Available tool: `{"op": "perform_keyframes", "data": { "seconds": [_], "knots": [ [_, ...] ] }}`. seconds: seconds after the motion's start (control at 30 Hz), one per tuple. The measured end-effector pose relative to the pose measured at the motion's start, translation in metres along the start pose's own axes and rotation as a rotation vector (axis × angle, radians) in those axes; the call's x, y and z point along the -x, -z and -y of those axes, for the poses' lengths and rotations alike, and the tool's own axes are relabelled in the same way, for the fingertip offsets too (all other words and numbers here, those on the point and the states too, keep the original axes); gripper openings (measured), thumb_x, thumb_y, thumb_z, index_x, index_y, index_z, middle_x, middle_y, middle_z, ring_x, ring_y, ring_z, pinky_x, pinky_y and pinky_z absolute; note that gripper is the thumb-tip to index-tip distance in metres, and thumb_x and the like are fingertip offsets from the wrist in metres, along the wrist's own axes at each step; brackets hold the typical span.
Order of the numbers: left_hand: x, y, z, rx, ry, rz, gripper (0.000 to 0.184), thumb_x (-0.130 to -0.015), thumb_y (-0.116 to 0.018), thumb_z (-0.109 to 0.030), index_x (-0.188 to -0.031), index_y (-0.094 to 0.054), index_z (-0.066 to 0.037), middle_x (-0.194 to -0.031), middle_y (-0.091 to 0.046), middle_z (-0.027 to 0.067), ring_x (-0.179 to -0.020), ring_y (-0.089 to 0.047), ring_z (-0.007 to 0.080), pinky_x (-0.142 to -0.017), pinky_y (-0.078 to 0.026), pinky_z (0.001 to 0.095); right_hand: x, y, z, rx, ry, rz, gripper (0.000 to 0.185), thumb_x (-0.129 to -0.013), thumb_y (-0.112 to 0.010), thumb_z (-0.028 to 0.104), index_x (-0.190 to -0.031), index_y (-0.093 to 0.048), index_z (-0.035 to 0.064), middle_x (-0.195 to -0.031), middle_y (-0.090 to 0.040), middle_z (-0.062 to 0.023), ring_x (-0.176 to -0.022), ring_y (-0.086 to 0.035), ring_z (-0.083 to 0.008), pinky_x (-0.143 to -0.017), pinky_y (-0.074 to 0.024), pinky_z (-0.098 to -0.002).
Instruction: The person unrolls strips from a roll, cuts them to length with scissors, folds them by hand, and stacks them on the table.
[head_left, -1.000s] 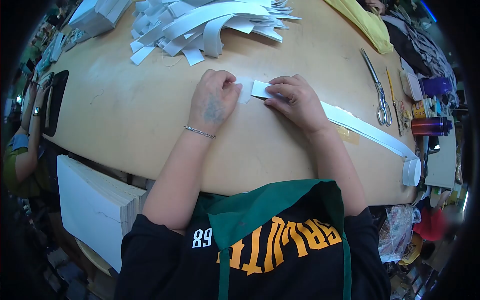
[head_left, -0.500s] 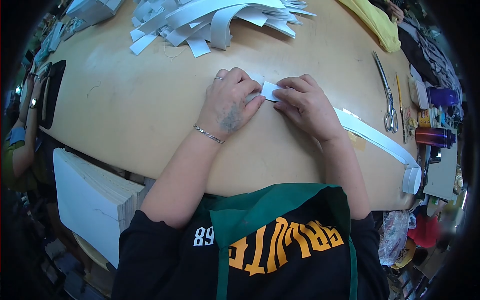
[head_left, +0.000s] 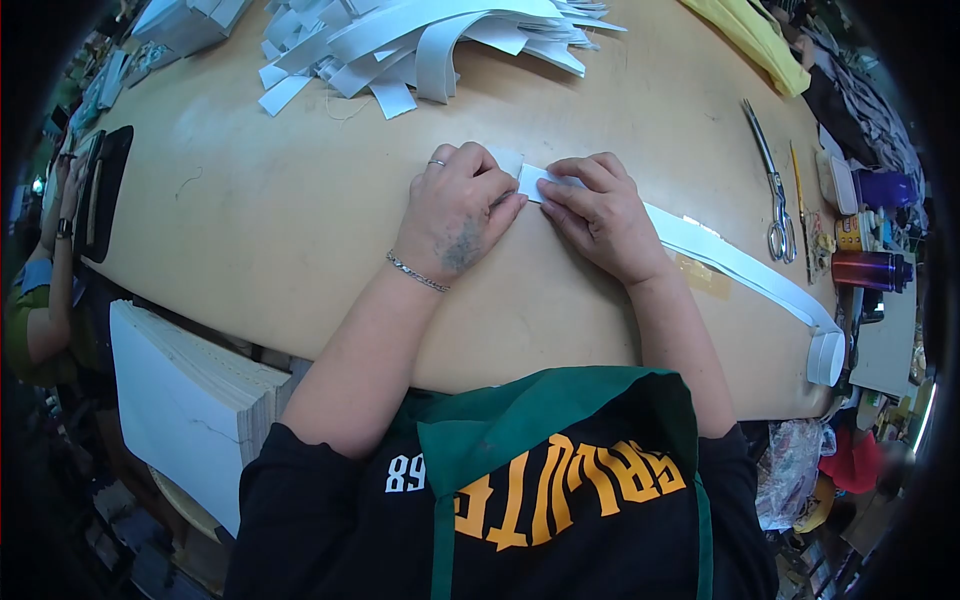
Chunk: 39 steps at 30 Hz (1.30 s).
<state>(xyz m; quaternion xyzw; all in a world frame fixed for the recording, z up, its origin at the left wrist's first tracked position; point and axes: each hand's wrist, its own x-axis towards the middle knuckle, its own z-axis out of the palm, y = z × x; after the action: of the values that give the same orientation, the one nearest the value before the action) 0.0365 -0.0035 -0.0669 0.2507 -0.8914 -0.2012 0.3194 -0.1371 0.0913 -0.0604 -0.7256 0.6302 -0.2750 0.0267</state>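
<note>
A long white strip (head_left: 720, 250) runs across the table from a roll (head_left: 826, 358) at the right edge, passing under my right hand (head_left: 600, 215). My right hand's fingers are pinched together on the strip near its end (head_left: 530, 183). To its left, my left hand (head_left: 455, 210) is closed, thumb and fingertips pressed at a pale flat piece (head_left: 507, 160) that meets the strip's end. The left fingers cover most of that piece, so I cannot tell whether the two overlap. Both hands rest low over the table.
A heap of white strips (head_left: 400, 45) lies at the far side. Scissors (head_left: 772, 190) and a thin yellow stick (head_left: 798, 190) lie at the right, near a purple tumbler (head_left: 870, 272). A stack of white sheets (head_left: 190, 390) stands lower left. Another person's arm (head_left: 60, 240) shows at far left.
My right hand has shifted slightly left along the strip. The left hand stays almost in place, its grip little changed. The yellow cloth at the top right has shifted slightly.
</note>
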Motion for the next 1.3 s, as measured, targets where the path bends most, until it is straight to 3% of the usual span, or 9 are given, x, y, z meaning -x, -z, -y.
{"op": "perform_keyframes", "data": {
  "seconds": [0.53, 1.3],
  "knots": [
    [-0.0014, -0.0010, -0.0021, -0.005, -0.044, -0.019, 0.010, -0.069, -0.073, -0.010, -0.077, -0.068, -0.009, -0.076, -0.055, 0.0030, -0.074, -0.053, 0.0213, -0.066, -0.047, 0.0328, -0.0005, -0.0052, 0.0079, 0.121, 0.007, -0.002, 0.033, -0.072, -0.066, 0.012, -0.104, -0.063, 0.0125, -0.102, -0.055, -0.0033, -0.094, -0.051, -0.0233, -0.080, -0.0446, -0.0388],
    [-0.0013, -0.0022, -0.0037, -0.055, -0.043, -0.006, 0.008, -0.071, -0.071, -0.010, -0.078, -0.067, -0.008, -0.077, -0.055, 0.0036, -0.074, -0.053, 0.0229, -0.067, -0.046, 0.0340, 0.0004, -0.0091, 0.0043, 0.070, 0.009, -0.071, 0.023, -0.073, -0.067, 0.015, -0.095, -0.066, 0.0125, -0.098, -0.057, -0.0024, -0.093, -0.052, -0.0220, -0.076, -0.0453, -0.0370]
  ]
}}
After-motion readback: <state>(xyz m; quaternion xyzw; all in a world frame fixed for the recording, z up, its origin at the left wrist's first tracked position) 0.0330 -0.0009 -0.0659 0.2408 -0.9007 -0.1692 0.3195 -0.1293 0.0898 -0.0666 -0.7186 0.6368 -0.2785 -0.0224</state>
